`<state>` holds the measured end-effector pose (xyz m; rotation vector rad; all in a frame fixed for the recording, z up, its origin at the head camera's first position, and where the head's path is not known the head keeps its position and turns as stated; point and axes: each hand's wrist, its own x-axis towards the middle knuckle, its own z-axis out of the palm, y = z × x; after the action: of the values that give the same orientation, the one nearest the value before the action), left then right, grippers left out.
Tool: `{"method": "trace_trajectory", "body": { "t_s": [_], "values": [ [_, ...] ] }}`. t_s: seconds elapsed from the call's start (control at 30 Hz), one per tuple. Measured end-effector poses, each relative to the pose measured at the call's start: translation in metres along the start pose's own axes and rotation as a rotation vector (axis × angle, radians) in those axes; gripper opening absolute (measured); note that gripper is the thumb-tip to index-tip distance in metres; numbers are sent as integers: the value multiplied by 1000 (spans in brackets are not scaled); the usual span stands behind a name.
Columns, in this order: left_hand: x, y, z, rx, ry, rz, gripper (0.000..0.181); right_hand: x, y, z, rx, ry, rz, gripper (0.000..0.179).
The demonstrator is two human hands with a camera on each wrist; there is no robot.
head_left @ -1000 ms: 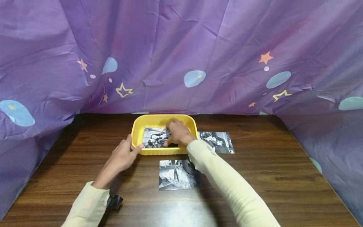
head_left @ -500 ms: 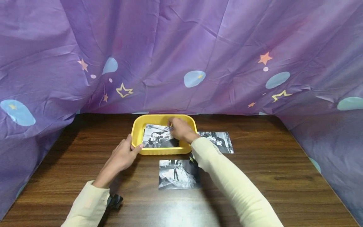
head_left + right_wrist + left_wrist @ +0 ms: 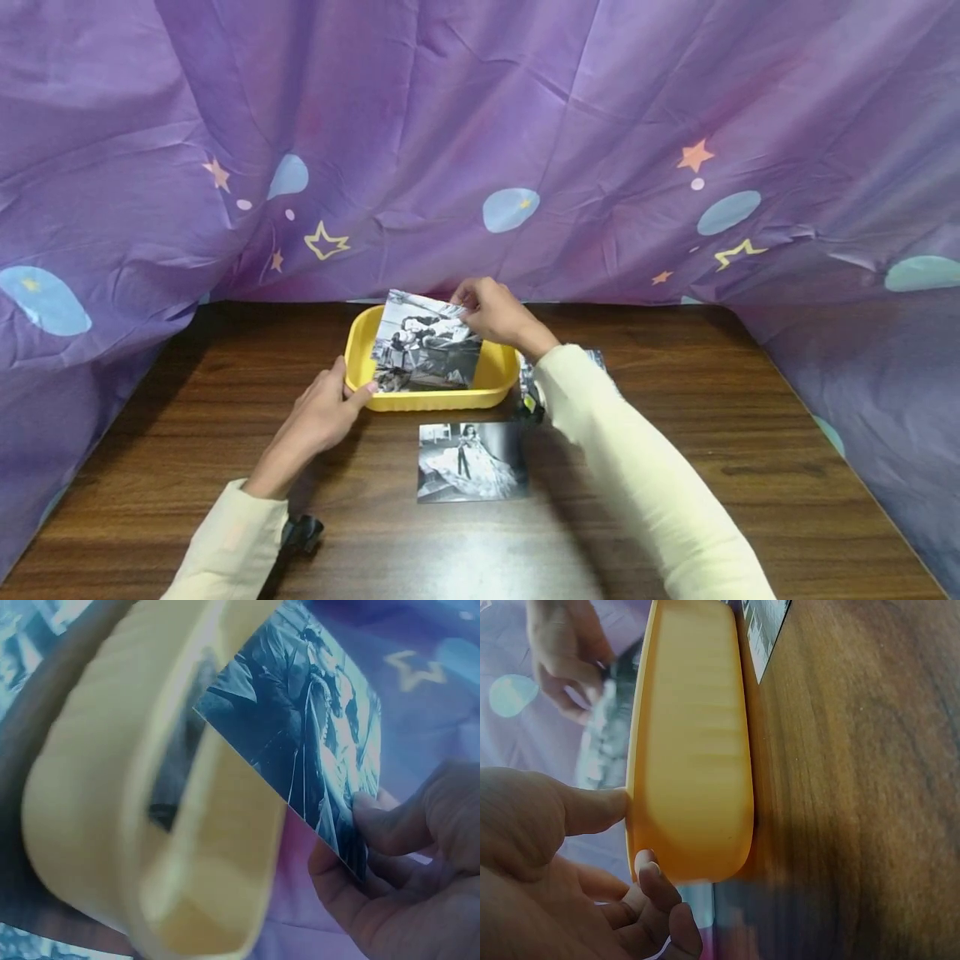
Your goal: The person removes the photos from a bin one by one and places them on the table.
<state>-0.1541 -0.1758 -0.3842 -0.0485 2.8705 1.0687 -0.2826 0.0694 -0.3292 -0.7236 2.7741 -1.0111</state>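
Note:
In the head view my right hand [image 3: 498,312] pinches a black-and-white photo print [image 3: 427,346] by its upper right edge. The print is tilted up over the yellow plastic tray [image 3: 435,400], its lower edge overlapping the tray's near wall. The right wrist view has the thumb on the print's face [image 3: 307,712] and fingers behind it. Another dark print [image 3: 176,772] lies inside the tray, mostly hidden. My left hand [image 3: 322,412] grips the tray's near left corner; the left wrist view shows the thumb on the rim and fingers bent round the end.
A photo of a figure in a wide gown [image 3: 472,462] lies on the wooden table [image 3: 712,467] in front of the tray. Right of the tray, another print [image 3: 600,362] is partly covered by my right sleeve. A purple curtain [image 3: 480,150] hangs behind the table.
My right hand has risen from inside the tray and moved slightly right, lifting the print from lying flat to tilted up. My left hand has stayed on the tray corner.

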Motion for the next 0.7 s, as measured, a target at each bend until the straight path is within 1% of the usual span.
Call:
{"method": "trace_trajectory", "body": {
  "t_s": [0.17,0.33,0.37,0.53,0.57,0.6,0.7],
  "values": [
    [0,1,0,2,-5,-3,81,-15,-2,-23,82,25,36,21],
    [0,0,0,4,-5,14,77,-35,9,-37,143,72,48,21],
    [0,0,0,2,-5,22,76,-39,13,-39,159,82,54,20],
    [0,0,1,-4,3,48,69,-62,37,-53,303,106,136,18],
    [0,1,0,-5,2,43,72,-66,43,-57,323,109,155,18],
    [0,1,0,-4,1,38,73,-70,50,-60,340,113,164,18],
    [-1,1,1,-3,-8,16,79,-84,74,-71,333,139,185,20]
  ]
}}
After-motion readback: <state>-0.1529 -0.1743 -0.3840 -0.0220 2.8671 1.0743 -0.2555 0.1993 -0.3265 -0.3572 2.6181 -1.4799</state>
